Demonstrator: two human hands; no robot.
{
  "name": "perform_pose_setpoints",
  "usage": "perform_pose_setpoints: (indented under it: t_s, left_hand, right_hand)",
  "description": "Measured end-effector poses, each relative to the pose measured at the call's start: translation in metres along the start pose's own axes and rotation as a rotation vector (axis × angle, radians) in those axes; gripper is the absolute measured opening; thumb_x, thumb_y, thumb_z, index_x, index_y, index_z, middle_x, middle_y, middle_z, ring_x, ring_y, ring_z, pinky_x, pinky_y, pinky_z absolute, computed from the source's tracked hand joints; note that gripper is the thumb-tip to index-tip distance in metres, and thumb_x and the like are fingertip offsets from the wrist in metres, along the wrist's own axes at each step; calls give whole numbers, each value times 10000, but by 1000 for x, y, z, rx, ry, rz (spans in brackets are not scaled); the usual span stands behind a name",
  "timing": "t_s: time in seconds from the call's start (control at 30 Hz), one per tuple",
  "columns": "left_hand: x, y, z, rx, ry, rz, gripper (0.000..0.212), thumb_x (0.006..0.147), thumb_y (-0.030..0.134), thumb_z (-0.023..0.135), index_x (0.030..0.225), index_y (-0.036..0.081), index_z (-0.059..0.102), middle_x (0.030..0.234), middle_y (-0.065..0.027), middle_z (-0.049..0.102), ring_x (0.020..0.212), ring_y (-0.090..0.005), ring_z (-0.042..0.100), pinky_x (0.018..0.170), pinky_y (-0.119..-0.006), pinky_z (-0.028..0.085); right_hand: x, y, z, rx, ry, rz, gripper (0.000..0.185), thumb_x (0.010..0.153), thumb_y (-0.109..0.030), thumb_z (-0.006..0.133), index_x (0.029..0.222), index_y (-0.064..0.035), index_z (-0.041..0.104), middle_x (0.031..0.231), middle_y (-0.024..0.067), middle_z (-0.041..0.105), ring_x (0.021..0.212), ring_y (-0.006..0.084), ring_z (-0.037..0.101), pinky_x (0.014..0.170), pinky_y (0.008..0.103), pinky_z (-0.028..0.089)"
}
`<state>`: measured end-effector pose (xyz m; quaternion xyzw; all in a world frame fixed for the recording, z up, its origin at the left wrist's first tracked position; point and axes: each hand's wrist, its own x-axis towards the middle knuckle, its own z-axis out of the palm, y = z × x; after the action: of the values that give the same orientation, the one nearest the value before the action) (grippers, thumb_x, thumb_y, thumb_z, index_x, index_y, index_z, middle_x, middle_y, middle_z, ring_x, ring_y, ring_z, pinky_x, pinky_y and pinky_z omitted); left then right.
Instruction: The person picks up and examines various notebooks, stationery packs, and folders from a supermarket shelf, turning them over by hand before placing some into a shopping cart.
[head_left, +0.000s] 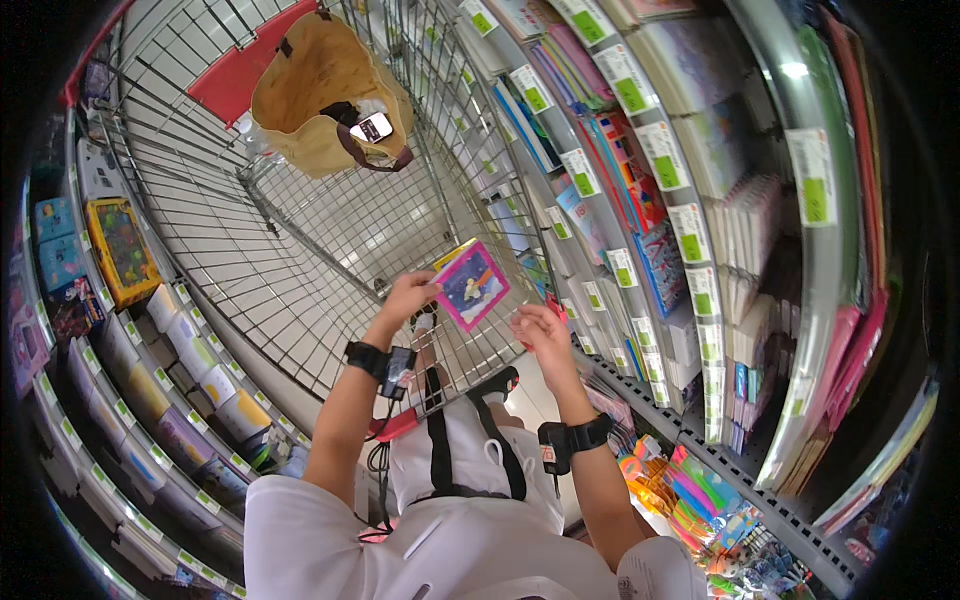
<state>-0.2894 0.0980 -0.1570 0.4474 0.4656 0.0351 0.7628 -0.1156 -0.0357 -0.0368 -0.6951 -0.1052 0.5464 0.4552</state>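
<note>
My left hand grips the left edge of a flat pink-framed item with a dark blue picture on its face. A yellow edge shows behind it. My right hand is just right of the item, apart from it, with fingers curled; something small and red shows by its fingertips, and I cannot tell whether it is held. Both hands are above the near end of a wire shopping cart. A tan bag stands in the cart's far part, with a phone lying at its opening.
A clear plastic bottle lies beside the bag. Shelves of notebooks and folders with price tags rise close on the right. On the left, shelves hold boxed goods, including a yellow-framed box. Colourful packets hang at the lower right.
</note>
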Motion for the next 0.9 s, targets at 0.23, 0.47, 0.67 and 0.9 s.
perform_pose_setpoints:
  t_s: [0.23,0.47,0.67,0.9]
  left_hand:
    - [-73,60,10,-343,-81,64,218,738,127,493,901,-9,543,752,-12,529,678,-82,471,613,-195,365]
    - [-112,85,84,-322,-147,200,157,737,157,487,797,21,536,658,10,509,572,-85,466,549,-196,377]
    - [-123,69,183,-604,-65,138,142,728,171,490,779,39,501,756,-35,472,689,-113,469,621,-247,404]
    - [-157,95,254,-563,-220,130,241,733,230,455,809,9,516,699,-72,564,626,-172,554,615,-288,455]
  right_hand:
    - [-26,-7,-28,-257,69,-346,272,781,-98,510,1031,2,470,907,69,531,794,97,507,701,218,403]
    - [-76,-15,-64,-169,-269,-227,306,804,-150,513,1046,16,427,886,39,555,788,88,510,691,218,398]
    - [-136,-7,-128,-194,-183,-411,343,783,-160,541,1049,10,408,948,65,511,809,110,509,704,233,402]
    - [-304,-97,-200,219,-215,-1244,531,777,-434,455,1126,-66,298,1136,208,408,1085,305,375,902,401,270]
